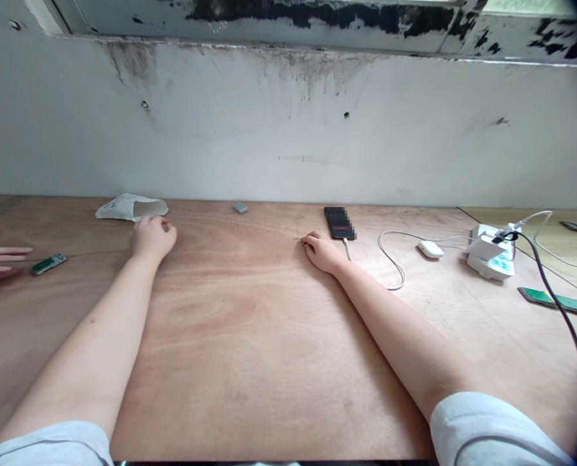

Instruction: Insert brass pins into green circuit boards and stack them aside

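My left hand is closed, its fingers curled, just in front of a crumpled white paper packet. I cannot tell whether it touches the packet or what its fingers hold, if anything. To the right, my right hand rests closed on the table, its fingers bent inward. A small dark spot shows at its fingertips, too small to name. Right behind this hand lies a black phone with a white charging cable plugged into its near end. A small grey flat piece lies between the hands, farther back.
Another person's hand enters at the left beside a small green circuit board. At the right are a white earbud-like case, a white power adapter with cables, and a long green board. A wall closes off the wooden table behind.
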`<state>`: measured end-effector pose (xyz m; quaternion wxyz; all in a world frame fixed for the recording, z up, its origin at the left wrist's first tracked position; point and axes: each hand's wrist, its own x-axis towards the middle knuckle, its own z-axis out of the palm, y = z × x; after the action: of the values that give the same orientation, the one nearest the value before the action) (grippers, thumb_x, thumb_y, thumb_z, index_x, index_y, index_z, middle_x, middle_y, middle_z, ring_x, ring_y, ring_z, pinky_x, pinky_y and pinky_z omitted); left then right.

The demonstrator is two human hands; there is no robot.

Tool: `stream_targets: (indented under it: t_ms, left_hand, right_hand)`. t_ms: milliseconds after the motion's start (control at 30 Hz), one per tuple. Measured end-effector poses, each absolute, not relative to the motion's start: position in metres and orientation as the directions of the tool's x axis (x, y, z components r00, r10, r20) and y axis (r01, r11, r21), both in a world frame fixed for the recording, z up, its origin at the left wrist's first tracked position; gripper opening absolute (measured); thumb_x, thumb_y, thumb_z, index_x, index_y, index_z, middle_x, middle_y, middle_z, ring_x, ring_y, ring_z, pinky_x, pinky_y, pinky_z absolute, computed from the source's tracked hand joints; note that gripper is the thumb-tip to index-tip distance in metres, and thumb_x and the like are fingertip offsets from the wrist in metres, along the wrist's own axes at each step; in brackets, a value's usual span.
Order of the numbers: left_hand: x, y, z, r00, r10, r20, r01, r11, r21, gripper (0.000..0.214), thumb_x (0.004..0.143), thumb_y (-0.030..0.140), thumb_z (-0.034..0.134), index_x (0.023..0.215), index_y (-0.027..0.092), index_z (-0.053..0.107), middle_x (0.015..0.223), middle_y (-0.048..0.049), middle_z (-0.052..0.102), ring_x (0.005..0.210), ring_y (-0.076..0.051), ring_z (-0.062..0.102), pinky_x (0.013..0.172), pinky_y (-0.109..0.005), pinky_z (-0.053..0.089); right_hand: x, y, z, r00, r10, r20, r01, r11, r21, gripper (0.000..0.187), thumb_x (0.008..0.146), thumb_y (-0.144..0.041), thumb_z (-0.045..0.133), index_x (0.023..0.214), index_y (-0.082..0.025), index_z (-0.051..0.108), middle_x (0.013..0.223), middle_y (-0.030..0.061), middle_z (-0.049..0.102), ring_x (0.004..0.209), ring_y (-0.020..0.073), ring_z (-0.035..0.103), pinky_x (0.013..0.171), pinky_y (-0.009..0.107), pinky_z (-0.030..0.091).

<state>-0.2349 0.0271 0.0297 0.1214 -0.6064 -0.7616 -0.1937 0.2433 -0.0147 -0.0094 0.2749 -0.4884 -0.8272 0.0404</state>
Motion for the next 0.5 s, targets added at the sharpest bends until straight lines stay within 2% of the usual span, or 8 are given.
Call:
stream_targets:
  t_ms: [100, 167, 233, 300, 400, 500]
  left_hand:
    - [-0.283, 0.015, 0.032, -0.497, 0.752, 0.432, 0.862, 0.485, 0.148, 0.052, 0.087, 0.035, 0.05, 0.13, 0.006, 0.056, 0.138, -0.0239, 0.052, 0.129, -0.037, 0.045, 0.105, -0.051, 0.04]
    - [-0.31, 0.006, 0.03, -0.664, 0.637, 0.391, 0.733, 0.657, 0.175, 0.067, 0.086, 0.04, 0.052, 0.142, 0.004, 0.045, 0.151, -0.0275, 0.039, 0.14, -0.042, 0.034, 0.108, -0.058, 0.035]
    - [-0.332, -0.001, 0.027, -0.788, 0.54, 0.295, 0.603, 0.773, 0.196, 0.079, 0.085, 0.048, 0.05, 0.15, 0.006, 0.034, 0.163, -0.0289, 0.019, 0.151, -0.046, 0.015, 0.111, -0.065, 0.027]
    - [-0.345, -0.004, 0.026, -0.86, 0.49, 0.146, 0.51, 0.837, 0.197, 0.086, 0.084, 0.052, 0.047, 0.154, 0.006, 0.028, 0.167, -0.029, 0.007, 0.153, -0.047, 0.006, 0.11, -0.069, 0.024]
    - [-0.346, -0.005, 0.028, -0.883, 0.469, -0.003, 0.462, 0.87, 0.176, 0.085, 0.085, 0.05, 0.043, 0.156, 0.006, 0.026, 0.166, -0.028, 0.013, 0.15, -0.047, 0.017, 0.104, -0.068, 0.032]
    - [-0.337, -0.008, 0.032, -0.863, 0.504, 0.04, 0.503, 0.847, 0.172, 0.08, 0.084, 0.046, 0.043, 0.152, 0.004, 0.031, 0.162, -0.0293, 0.024, 0.146, -0.046, 0.024, 0.102, -0.068, 0.035]
  right_hand:
    - [0.244, -0.014, -0.01, -0.373, 0.833, 0.409, 0.786, 0.518, -0.338, 0.029, 0.096, -0.013, 0.05, 0.112, -0.015, 0.073, 0.114, 0.0124, 0.067, 0.108, 0.023, 0.061, 0.101, 0.034, 0.047]
    - [0.243, -0.014, -0.011, -0.372, 0.834, 0.407, 0.787, 0.516, -0.338, 0.028, 0.096, -0.013, 0.05, 0.112, -0.015, 0.073, 0.114, 0.0124, 0.067, 0.108, 0.023, 0.061, 0.101, 0.034, 0.047]
    - [0.243, -0.014, -0.01, -0.366, 0.836, 0.408, 0.79, 0.511, -0.34, 0.028, 0.096, -0.013, 0.05, 0.111, -0.015, 0.074, 0.113, 0.0124, 0.067, 0.108, 0.0228, 0.061, 0.102, 0.034, 0.047]
    - [0.243, -0.015, -0.01, -0.363, 0.837, 0.408, 0.791, 0.509, -0.341, 0.028, 0.096, -0.012, 0.05, 0.111, -0.015, 0.074, 0.113, 0.0124, 0.067, 0.108, 0.0227, 0.061, 0.102, 0.034, 0.047]
    - [0.242, -0.015, -0.008, -0.366, 0.835, 0.41, 0.79, 0.512, -0.338, 0.028, 0.095, -0.012, 0.05, 0.111, -0.015, 0.073, 0.113, 0.0126, 0.067, 0.108, 0.0229, 0.061, 0.101, 0.034, 0.047]
    - [0.242, -0.015, -0.008, -0.362, 0.835, 0.414, 0.786, 0.512, -0.346, 0.028, 0.095, -0.013, 0.05, 0.111, -0.016, 0.073, 0.112, 0.0126, 0.067, 0.107, 0.0223, 0.062, 0.1, 0.034, 0.048]
